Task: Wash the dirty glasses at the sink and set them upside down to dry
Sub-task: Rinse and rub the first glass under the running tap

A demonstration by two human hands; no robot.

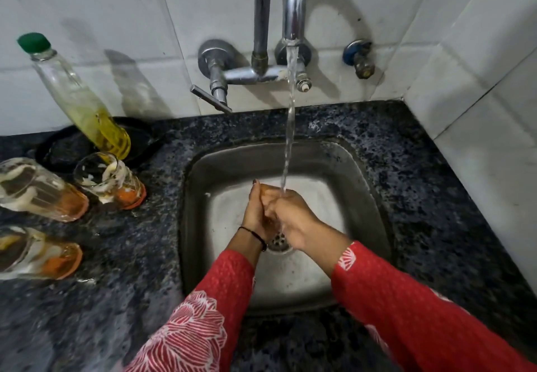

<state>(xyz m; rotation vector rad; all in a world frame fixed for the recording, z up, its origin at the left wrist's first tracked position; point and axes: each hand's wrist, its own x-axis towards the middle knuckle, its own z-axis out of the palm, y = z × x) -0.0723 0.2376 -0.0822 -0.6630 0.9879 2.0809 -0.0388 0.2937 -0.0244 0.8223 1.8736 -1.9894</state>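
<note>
Left hand [255, 211]: in the sink under the stream, fingers straight and pointing at the tap, pressed flat against whatever lies between the hands.
Right hand [293, 214]: laid against the left, fingers curled inward; I cannot tell whether they grip anything.
Between the hands: an amber patch [268, 191] (perhaps a glass, too hidden to say).
Water [290, 127]: runs from the tap [294, 8] onto the right knuckles.
Sink [194, 197]: steel; drain [279, 244] half hidden behind the wrists.
Glasses: three stand mouth up on the desk [122, 255] left of the sink, smeared white, orange at the base: inner glass [113, 181], left glass [40, 190], near glass [37, 252]; the last two are cut off by the frame edge.
Bottle [78, 101]: green cap, yellow liquid, behind the inner glass, in a black dish [142, 139].
</note>
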